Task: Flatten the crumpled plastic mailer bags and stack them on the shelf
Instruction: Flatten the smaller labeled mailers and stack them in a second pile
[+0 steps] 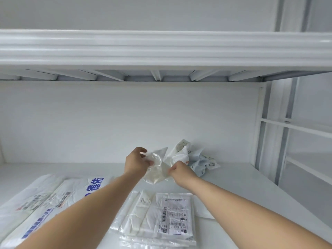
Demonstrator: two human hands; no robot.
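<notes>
I have both hands out over the middle of the shelf, and each is pinched onto the same crumpled clear bag [156,168]. My left hand [135,163] grips its upper left edge between thumb and fingers; my right hand [180,170] is clenched on its right edge, thumb side up. The bag hangs between them, wrinkled and half translucent, its lower end close to the shelf surface [233,186]; whether it touches, I cannot tell.

Just beyond my right hand, toward the far wall, lies a heap of crumpled mailers [181,151], white with a printed label showing at the top. A pale blue crumpled mailer [201,163] sits against it on the right, with small labels on its right side.

Nearer to me, below and between my forearms, a stack of flattened bags [159,218] lies flat on the shelf, the top one white with a shipping label and barcodes. To the near left lies a large white mailer [59,196] with blue printed characters, spread flat and partly hidden under my left forearm.

Above runs the white front beam of the upper shelf [161,49]. On the far right stands more white racking [294,126].
</notes>
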